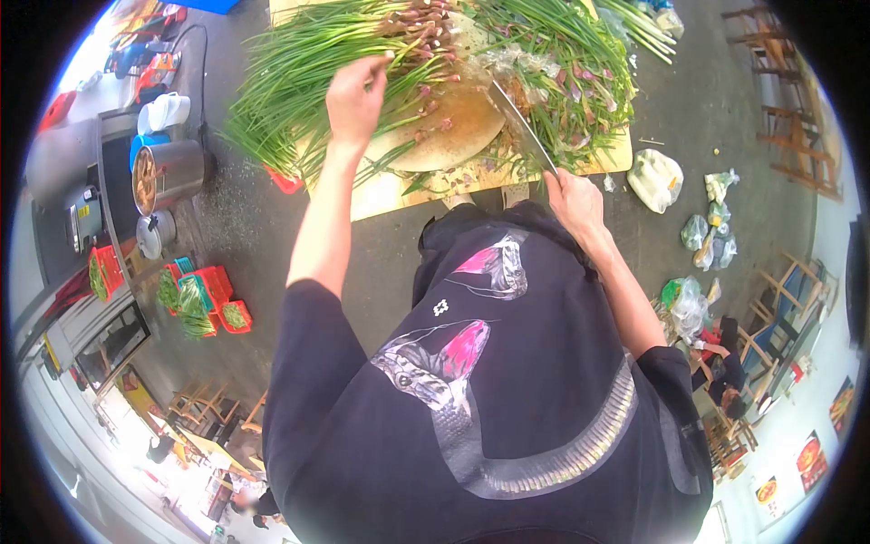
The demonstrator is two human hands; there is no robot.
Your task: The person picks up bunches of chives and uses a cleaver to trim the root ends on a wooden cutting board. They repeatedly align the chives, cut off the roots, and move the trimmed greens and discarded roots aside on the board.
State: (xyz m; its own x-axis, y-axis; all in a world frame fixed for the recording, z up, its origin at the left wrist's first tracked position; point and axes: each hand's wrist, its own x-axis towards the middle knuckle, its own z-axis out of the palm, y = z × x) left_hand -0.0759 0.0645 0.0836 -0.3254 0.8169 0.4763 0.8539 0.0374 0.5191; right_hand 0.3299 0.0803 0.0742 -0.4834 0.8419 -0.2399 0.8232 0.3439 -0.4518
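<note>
My right hand [575,207] is closed around the handle of a knife [523,127], its blade pointing up and left over the edge of a round cutting board [453,140]. My left hand [356,102] is held above the green onions with its fingers curled in; a small pale bit shows at the fingertips, too small to name. Green onions [304,95] with purplish bulbs lie in a thick pile on the left, bulbs toward the board. To the right of the blade sits a heap of green stalks and purple peelings [580,104]. Brown scraps and dirt cover part of the board.
The board rests on a pale wooden table [372,201]. Right of it on the floor are a white bag [654,179] and several plastic bags [711,231]. At left stand a large metal pot [181,172] and red baskets [216,288] of greens. Another person [725,367] is at lower right.
</note>
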